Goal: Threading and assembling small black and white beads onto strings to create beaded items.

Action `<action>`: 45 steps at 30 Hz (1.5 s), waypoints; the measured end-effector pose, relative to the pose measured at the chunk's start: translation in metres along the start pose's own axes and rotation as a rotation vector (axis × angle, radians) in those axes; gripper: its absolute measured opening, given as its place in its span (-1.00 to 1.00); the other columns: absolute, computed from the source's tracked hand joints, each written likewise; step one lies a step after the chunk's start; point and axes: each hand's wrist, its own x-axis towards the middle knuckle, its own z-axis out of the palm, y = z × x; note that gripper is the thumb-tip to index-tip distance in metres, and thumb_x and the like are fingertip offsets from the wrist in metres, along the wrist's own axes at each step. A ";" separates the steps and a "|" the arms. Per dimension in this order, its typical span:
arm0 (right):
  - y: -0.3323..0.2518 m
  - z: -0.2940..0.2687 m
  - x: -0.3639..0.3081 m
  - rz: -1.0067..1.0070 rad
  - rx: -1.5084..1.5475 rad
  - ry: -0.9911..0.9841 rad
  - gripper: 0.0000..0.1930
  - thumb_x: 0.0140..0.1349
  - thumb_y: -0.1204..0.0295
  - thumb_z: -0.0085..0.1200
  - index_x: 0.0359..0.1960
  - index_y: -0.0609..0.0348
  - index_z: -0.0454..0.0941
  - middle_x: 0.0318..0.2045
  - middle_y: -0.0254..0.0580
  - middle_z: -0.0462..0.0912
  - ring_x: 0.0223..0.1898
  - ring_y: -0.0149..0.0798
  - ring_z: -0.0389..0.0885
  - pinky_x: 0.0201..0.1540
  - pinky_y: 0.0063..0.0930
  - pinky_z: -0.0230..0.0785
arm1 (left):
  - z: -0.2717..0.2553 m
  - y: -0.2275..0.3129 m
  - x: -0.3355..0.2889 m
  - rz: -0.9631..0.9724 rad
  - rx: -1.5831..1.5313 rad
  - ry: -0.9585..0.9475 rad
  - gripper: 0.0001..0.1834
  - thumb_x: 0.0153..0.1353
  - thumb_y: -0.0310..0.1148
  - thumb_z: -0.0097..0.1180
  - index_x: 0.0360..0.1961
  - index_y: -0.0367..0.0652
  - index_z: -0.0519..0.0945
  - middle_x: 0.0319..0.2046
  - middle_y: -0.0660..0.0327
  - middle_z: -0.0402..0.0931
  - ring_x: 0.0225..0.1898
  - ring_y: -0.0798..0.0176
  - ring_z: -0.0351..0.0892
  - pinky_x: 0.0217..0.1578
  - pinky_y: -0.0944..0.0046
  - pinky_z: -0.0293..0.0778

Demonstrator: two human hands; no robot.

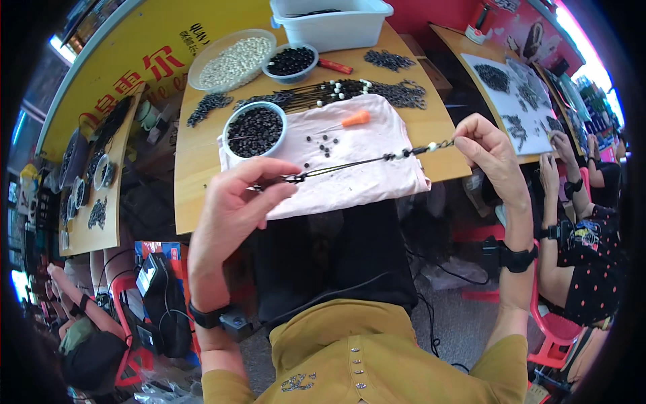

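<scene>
One wooden table (195, 158) has a pink cloth (336, 192) on it. The left hand (235, 195) and the right hand (490, 153), both nearly closed, pinch a black beaded cord (389, 157), stretched straight between them. Small black beads (335, 141) lie on the cloth.

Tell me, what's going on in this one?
A person holds a beaded black cord stretched between both hands over a pale pink cloth on a wooden table. The left hand pinches its left part; the right hand pinches the dark chain at its right end. Loose black beads and an orange-handled needle tool lie on the cloth, near a tub of black beads.
</scene>
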 end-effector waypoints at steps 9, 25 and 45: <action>-0.019 0.005 0.045 -0.175 -0.235 -0.086 -0.79 0.32 0.37 0.09 -0.32 0.32 0.57 -0.51 -0.50 0.46 -0.42 -0.62 0.34 -0.34 -0.69 0.23 | -0.068 0.038 0.038 0.425 0.688 0.250 -0.93 0.11 -0.55 0.23 -0.36 -0.32 0.65 -0.51 0.25 0.52 -0.48 0.44 0.44 -0.45 0.42 0.30; 0.078 0.010 0.162 -0.102 -0.395 0.004 -0.83 0.26 0.42 0.15 -0.31 0.32 0.59 -0.49 -0.48 0.50 -0.45 -0.62 0.33 -0.41 -0.67 0.22 | -0.106 -0.058 0.177 0.172 0.785 -0.213 -0.83 0.21 -0.48 0.13 -0.19 -0.27 0.65 -0.37 0.19 0.52 -0.28 0.30 0.56 -0.21 0.34 0.46; 0.036 0.013 0.151 -0.188 -0.795 0.153 -0.86 0.18 0.40 0.13 -0.33 0.22 0.60 -0.37 -0.22 0.58 -0.29 -0.18 0.58 -0.20 -0.38 0.40 | -0.069 0.059 0.079 0.345 0.862 0.186 -0.86 0.14 -0.57 0.15 -0.26 -0.31 0.64 -0.41 0.11 0.58 -0.49 0.22 0.56 -0.47 0.31 0.41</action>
